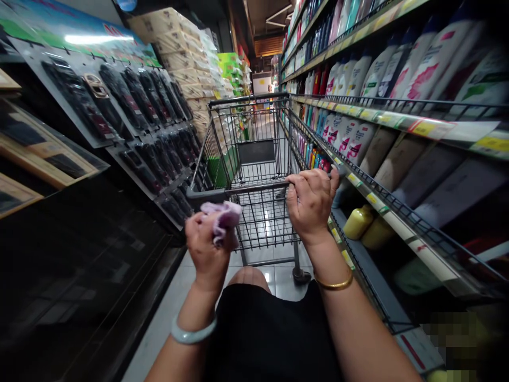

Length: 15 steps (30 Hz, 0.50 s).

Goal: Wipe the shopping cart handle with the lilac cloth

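A wire shopping cart (256, 146) stands directly in front of me, and no goods show in its basket. My right hand (312, 201) is closed over the right end of the cart's handle (258, 188). In my left hand (207, 236) is a crumpled light purple cloth (226, 217), with the fingers wrapped round it. This hand is just below the handle's left end; whether it touches the cart I cannot tell. A pale bangle (193, 333) circles my left wrist and a gold one (336, 284) my right.
Shelves of shampoo-like bottles (429, 66) run close along the right side, with price-tag edges (421, 127) jutting near the cart. Packaged belts (135, 95) hang on the left. Behind them rise stacked packs (175, 58). A tiled aisle floor (274, 276) leads ahead.
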Tool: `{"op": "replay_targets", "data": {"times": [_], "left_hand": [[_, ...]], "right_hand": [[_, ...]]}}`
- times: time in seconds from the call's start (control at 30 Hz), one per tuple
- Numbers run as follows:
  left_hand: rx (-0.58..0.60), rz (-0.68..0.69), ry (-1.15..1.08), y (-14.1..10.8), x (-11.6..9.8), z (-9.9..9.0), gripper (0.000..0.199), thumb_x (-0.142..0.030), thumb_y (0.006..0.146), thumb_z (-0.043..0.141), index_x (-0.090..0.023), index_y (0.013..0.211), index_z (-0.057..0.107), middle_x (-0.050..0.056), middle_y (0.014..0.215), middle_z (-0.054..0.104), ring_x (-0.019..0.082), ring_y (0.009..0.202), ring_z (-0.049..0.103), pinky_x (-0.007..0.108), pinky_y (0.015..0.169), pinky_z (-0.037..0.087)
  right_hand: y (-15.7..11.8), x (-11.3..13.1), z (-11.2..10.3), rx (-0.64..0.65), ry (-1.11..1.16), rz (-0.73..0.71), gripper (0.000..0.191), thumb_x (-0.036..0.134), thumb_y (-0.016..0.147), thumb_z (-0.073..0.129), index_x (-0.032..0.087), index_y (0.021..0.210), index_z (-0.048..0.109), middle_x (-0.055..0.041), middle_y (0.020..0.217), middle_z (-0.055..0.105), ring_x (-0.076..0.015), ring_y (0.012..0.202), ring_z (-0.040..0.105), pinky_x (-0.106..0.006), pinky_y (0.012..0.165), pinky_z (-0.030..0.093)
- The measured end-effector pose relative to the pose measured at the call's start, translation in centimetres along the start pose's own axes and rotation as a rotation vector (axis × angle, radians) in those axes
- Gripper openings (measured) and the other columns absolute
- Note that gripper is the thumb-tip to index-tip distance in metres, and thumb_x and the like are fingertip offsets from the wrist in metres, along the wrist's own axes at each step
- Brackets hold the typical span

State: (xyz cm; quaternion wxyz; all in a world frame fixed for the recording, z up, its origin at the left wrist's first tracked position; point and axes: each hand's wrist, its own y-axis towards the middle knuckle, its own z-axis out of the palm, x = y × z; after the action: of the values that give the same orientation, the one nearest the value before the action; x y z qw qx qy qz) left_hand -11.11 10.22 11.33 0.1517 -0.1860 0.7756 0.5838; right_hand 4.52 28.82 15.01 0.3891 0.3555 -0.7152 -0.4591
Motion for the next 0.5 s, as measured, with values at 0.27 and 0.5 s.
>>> {"op": "replay_targets", "data": {"times": [0.27, 0.5], "left_hand": [[-0.061, -0.828, -0.779, 1.4, -3.7, -1.1, 0.029, -0.036, 0.084, 0.069, -0.017, 0.106, 0.070, 0.006, 0.099, 0.071, 0.020, 0.092, 0.069, 0.033, 0.084, 0.061], [-0.235, -0.726, -0.889, 3.7, -7.4, -2.4, 0.029, -0.038, 0.090, 0.072, -0.024, 0.115, 0.066, 0.004, 0.117, 0.071, 0.019, 0.106, 0.069, 0.035, 0.096, 0.062]], "right_hand": [[0.0, -0.1, -0.1, 0.003, 0.022, 0.002, 0.025, 0.032, 0.101, 0.049, 0.026, 0.109, 0.072, -0.0046, 0.111, 0.069, -0.0245, 0.122, 0.057, -0.054, 0.129, 0.019], [-0.1, -0.1, 0.0, -0.009, 0.023, 0.003, 0.025, 0.032, 0.101, 0.048, 0.026, 0.107, 0.072, -0.0041, 0.110, 0.069, -0.0240, 0.121, 0.056, -0.054, 0.128, 0.020]]}}
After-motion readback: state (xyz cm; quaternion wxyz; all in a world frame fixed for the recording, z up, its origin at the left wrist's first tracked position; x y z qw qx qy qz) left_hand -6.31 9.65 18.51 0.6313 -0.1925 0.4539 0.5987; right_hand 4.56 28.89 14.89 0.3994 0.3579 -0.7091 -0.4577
